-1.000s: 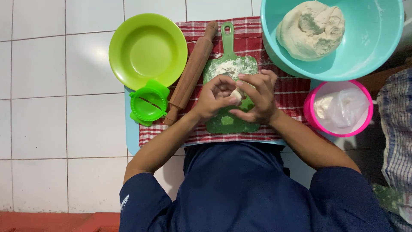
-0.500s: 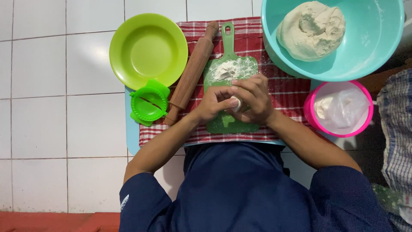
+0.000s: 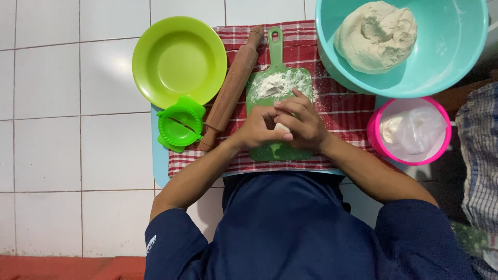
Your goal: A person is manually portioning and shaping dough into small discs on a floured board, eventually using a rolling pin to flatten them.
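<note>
Both my hands are cupped together over a green cutting board [image 3: 277,83] dusted with flour. My left hand [image 3: 258,128] and my right hand [image 3: 302,122] press a small pale ball of dough [image 3: 281,127] between them; only a sliver of it shows. A heap of flour [image 3: 274,84] lies on the board just beyond my fingers. A wooden rolling pin [image 3: 231,89] lies to the left of the board on a red checked cloth [image 3: 342,111].
A teal bowl [image 3: 451,46] at the top right holds a big lump of dough [image 3: 376,36]. A pink bowl [image 3: 410,130] with a white plastic bag sits at the right. A lime green plate [image 3: 179,59] and a green dumpling press [image 3: 179,124] are at the left, on white tiles.
My hands have turned against each other around the dough ball and closed more tightly; less of the dough shows now. Nothing else has moved.
</note>
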